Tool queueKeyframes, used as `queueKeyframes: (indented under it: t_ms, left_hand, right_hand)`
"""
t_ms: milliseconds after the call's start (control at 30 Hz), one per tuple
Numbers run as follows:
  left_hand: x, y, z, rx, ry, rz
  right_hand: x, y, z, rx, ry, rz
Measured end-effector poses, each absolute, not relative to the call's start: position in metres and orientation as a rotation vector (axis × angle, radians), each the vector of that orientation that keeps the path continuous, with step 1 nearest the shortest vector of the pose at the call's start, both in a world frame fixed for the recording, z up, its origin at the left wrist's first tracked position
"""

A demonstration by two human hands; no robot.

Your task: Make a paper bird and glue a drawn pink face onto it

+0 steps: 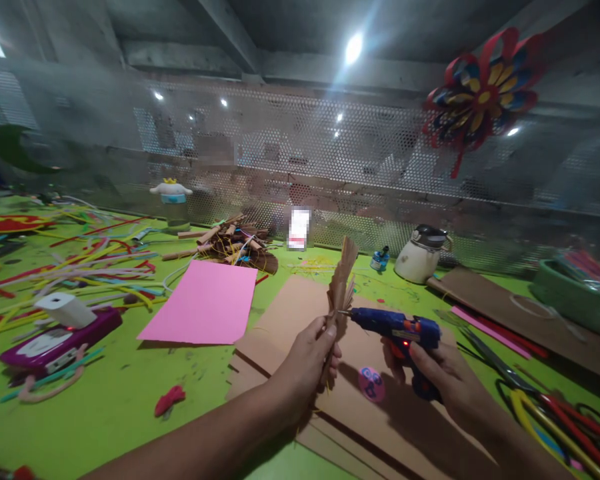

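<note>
My left hand (313, 353) is closed round a folded fan of brown paper (344, 273), which stands upright above the brown cardboard sheets. In my right hand (445, 373) is a dark blue glue gun (395, 323) with a small red light lit. Its nozzle points left and meets, or nearly meets, the fan just above my left fingers; exact contact is hard to tell. A round pink piece with blue markings (371, 385) lies on the cardboard (295, 313) below the glue gun.
Pink paper (205, 303) and a purple power strip (60, 343) with a white plug lie left. Behind are bundled brown paper pieces (230, 243). Scissors (510, 380), a white jug (420, 253) and a green basket (570, 293) stand right. Pipe cleaners (115, 267) cover the far left.
</note>
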State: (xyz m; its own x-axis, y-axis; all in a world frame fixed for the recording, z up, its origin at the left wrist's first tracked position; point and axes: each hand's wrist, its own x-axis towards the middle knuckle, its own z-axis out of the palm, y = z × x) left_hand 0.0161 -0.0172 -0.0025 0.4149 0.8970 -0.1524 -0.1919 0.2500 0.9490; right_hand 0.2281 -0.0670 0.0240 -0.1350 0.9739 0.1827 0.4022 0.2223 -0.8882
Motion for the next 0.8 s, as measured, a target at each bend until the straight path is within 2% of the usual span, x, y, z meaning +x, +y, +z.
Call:
queueKeyframes:
  t_ms: [433,667,800]
  left_hand:
    - [0.016,-0.015,0.011,0.689,0.767,0.891]
    - [0.007,-0.008,0.025,0.581,0.697,1.013]
    - [0.004,-0.003,0.025,0.574,0.637,1.084]
  right_hand:
    - [0.230,-0.064,0.021,-1.345,-1.533,0.768]
    - [0.239,-0.046,0.005,-1.445,-1.692,0.196]
    - [0.245,-0.031,-0.013,-1.441,-1.924,0.122]
